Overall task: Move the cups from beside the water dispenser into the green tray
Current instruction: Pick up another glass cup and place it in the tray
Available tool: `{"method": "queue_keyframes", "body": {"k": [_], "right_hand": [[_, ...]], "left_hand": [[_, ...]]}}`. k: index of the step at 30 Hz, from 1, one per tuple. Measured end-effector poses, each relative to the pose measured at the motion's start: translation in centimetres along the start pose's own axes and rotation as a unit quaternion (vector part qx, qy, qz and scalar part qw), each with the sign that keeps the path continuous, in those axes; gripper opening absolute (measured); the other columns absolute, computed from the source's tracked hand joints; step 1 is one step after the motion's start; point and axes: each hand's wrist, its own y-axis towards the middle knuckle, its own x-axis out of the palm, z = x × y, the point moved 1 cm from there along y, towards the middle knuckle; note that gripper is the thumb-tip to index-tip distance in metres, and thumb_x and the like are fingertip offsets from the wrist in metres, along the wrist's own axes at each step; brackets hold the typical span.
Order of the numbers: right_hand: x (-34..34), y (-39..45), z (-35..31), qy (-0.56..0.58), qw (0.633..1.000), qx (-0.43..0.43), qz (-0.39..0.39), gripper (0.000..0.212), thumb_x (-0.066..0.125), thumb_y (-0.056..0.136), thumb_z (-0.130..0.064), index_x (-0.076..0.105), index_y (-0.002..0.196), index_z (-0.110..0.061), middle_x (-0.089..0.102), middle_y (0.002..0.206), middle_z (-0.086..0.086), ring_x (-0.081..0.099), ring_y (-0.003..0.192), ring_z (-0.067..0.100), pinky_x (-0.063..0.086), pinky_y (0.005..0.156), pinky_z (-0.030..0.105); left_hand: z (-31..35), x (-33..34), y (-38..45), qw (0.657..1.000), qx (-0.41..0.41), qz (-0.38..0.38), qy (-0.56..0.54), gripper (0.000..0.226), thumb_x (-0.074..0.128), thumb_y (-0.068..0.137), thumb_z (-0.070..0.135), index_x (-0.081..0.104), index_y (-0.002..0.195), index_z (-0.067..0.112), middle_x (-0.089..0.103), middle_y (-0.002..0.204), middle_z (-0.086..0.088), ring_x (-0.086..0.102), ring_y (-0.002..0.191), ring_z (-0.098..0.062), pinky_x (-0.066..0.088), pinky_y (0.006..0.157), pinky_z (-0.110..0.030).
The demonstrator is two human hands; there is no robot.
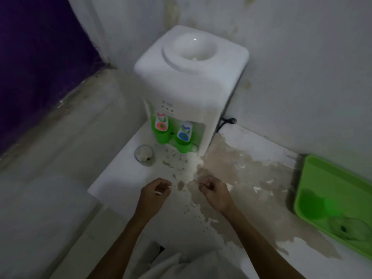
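Glass cup (144, 155): clear, upright on the white counter (120, 178), beyond and slightly left of the left hand's fingers (166, 183), well apart from them, just left of the dispenser's taps. Contents hard to make out; a pale patch and a dark speck show inside, blurred.

Left hand (155, 195): over the counter's near part, fingers loosely curled inward, grasping no cup. A small pale sliver shows at the fingertips; what it is cannot be told.

Water dispenser (189, 77): white, standing in the corner beyond both hands, bottle well on top with no bottle. Two green taps, red-marked (161, 128) on the left, blue-marked (184, 138) on the right. Drip area behind the taps is hidden.

Right hand (214, 189): beside the left, apart from it, fingers (203, 183) curled in, holding nothing that can be made out. Peeled, brownish-stained counter surface (237, 164) lies under and right of it.

Green tray (334, 178): far right of the right fingers, well apart, cut off by the frame edge. Inside, a green cup (314, 204) at the near left corner, badly blurred, and a clear glass cup (348, 228) beside it, partly cut off; contents of either cannot be told.
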Motion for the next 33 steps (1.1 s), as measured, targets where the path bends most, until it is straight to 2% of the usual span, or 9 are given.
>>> {"method": "queue_keyframes", "body": {"k": [4, 6, 8, 10, 15, 21, 24, 29, 33], "right_hand": [[1.2, 1.2, -1.8, -0.033, 0.998, -0.044, -0.018, 0.014, 0.066, 0.083, -0.012, 0.067, 0.096, -0.016, 0.057, 0.061, -0.01, 0.056, 0.057, 0.001, 0.048, 0.065, 0.029], [3.6, 3.1, -4.4, -0.048, 0.996, -0.068, -0.043, 0.021, 0.067, 0.082, -0.016, 0.066, 0.103, -0.015, 0.064, 0.077, -0.002, 0.061, 0.07, 0.014, 0.052, 0.071, 0.032], [5.3, 4.5, -6.4, -0.076, 0.992, -0.089, -0.054, 0.032, 0.069, 0.082, -0.019, 0.063, 0.113, -0.016, 0.063, 0.097, 0.004, 0.059, 0.084, 0.016, 0.052, 0.079, 0.033], [7.1, 6.0, -8.3, -0.107, 0.984, -0.129, -0.052, 0.044, 0.07, 0.08, -0.023, 0.059, 0.122, -0.018, 0.059, 0.113, 0.007, 0.06, 0.098, 0.02, 0.053, 0.087, 0.038], [10.1, 8.9, -12.2, -0.207, 0.958, -0.189, -0.057, 0.071, 0.068, 0.075, -0.035, 0.044, 0.14, -0.022, 0.048, 0.137, 0.008, 0.055, 0.117, 0.032, 0.053, 0.091, 0.045], [11.8, 11.3, -13.0, -0.336, 0.918, -0.17, -0.127, 0.092, 0.069, 0.079, -0.046, 0.019, 0.154, -0.031, 0.028, 0.158, 0.008, 0.05, 0.128, 0.037, 0.049, 0.099, 0.049], [12.5, 11.2, -12.9, -0.331, 0.918, -0.162, -0.144, 0.093, 0.071, 0.081, -0.043, 0.015, 0.155, -0.031, 0.026, 0.159, 0.008, 0.052, 0.128, 0.038, 0.05, 0.099, 0.05], [12.6, 11.0, -12.9, -0.29, 0.936, -0.162, -0.113, 0.079, 0.072, 0.081, -0.036, 0.029, 0.147, -0.029, 0.042, 0.139, 0.008, 0.061, 0.112, 0.035, 0.056, 0.086, 0.047], [11.0, 10.1, -12.1, -0.253, 0.95, -0.144, -0.113, 0.074, 0.071, 0.075, -0.037, 0.034, 0.138, -0.032, 0.048, 0.13, 0.006, 0.058, 0.111, 0.033, 0.053, 0.086, 0.046]], "left_hand": [[0.0, -1.0, 0.9, 1.0, -0.009, 0.01, -0.009, 0.017, 0.072, 0.084, 0.005, 0.074, 0.086, 0.021, 0.074, 0.086, 0.003, 0.067, 0.079, -0.008, 0.051, 0.067, -0.01], [-1.1, -3.1, 2.0, 0.999, -0.022, 0.032, -0.017, 0.017, 0.072, 0.084, 0.005, 0.074, 0.086, 0.022, 0.074, 0.086, 0.004, 0.067, 0.079, -0.006, 0.05, 0.067, -0.008], [-1.7, -4.5, 2.8, 0.998, -0.027, 0.048, -0.016, 0.016, 0.072, 0.084, 0.005, 0.074, 0.087, 0.021, 0.074, 0.085, 0.006, 0.067, 0.077, -0.003, 0.049, 0.067, -0.006], [-2.5, -5.7, 3.5, 0.997, -0.038, 0.06, -0.017, 0.015, 0.072, 0.084, 0.005, 0.074, 0.088, 0.02, 0.073, 0.081, 0.008, 0.066, 0.076, 0.0, 0.048, 0.067, -0.005], [-4.0, -7.6, 4.8, 0.996, -0.054, 0.073, -0.014, 0.016, 0.073, 0.084, 0.009, 0.074, 0.087, 0.025, 0.075, 0.088, 0.009, 0.068, 0.079, -0.004, 0.05, 0.071, -0.008], [-4.5, -8.5, 5.7, 0.996, -0.059, 0.068, -0.006, 0.014, 0.072, 0.084, 0.008, 0.074, 0.09, 0.021, 0.075, 0.09, 0.005, 0.068, 0.081, -0.007, 0.049, 0.073, -0.007], [-4.3, -8.7, 5.7, 0.996, -0.059, 0.06, -0.007, 0.013, 0.072, 0.085, 0.008, 0.074, 0.091, 0.02, 0.075, 0.089, 0.007, 0.067, 0.08, -0.003, 0.049, 0.072, -0.006], [-3.5, -9.1, 5.6, 0.997, -0.055, 0.057, -0.014, 0.015, 0.071, 0.086, 0.007, 0.074, 0.092, 0.02, 0.074, 0.088, 0.009, 0.067, 0.079, -0.001, 0.047, 0.07, -0.004], [-3.4, -9.4, 5.0, 0.996, -0.059, 0.058, -0.023, 0.015, 0.072, 0.085, 0.009, 0.074, 0.091, 0.023, 0.074, 0.088, 0.005, 0.067, 0.081, -0.005, 0.048, 0.071, -0.005]]}}
